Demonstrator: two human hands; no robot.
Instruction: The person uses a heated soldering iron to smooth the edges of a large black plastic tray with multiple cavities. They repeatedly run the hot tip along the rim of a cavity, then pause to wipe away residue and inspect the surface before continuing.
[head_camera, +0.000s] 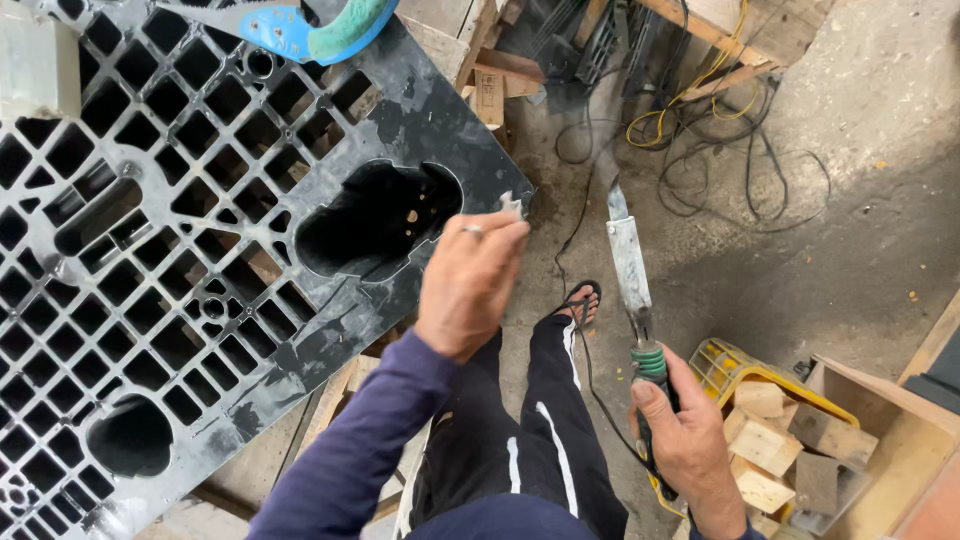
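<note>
At centre frame, the left hand (468, 285) pinches a small pale scrap (512, 205) against the black plastic pallet (180, 250)'s corner; just right, the right hand (685, 440) grips the heating iron (630, 265), blade pointing up-frame.

A small pale scrap (512, 205) is pinched between the fingertips of the left hand (470, 280) and pressed against the corner edge of a black plastic pallet (180, 260). The pallet, an open grid with large rounded cut-outs, is scuffed and smeared grey and is laid flat, raised above the concrete floor. A heating iron (630, 270) with a flat, whitish, crusted blade and a green-banded handle is gripped in the right hand (685, 440), its tip pointed away, near the pallet's corner but apart from it.
</note>
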